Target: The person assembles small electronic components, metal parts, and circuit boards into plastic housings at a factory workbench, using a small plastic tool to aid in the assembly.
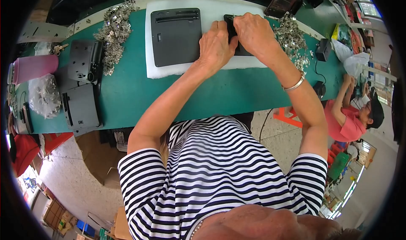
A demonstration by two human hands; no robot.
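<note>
On a pale foam sheet spread over a green worktable, two bare hands work close together, seen from above. Between them, near the sheet's right end, is a narrow dark part, largely covered by the hands. The left hand is closed around its left edge, thumb across the lower end. The right hand, a silver bangle on its wrist, bends over the part from the right with fingers curled together; its fingertips are hidden, so I cannot tell what they grip. Left of the hands, a black panel with a long slot near its top lies flat on the sheet. Heaps of small shiny pieces flank the sheet: a left heap and a right heap. Farther left are two dark housings, a clear bag and a pink container. At right, a co-worker wears a pinkish-red shirt.
</note>
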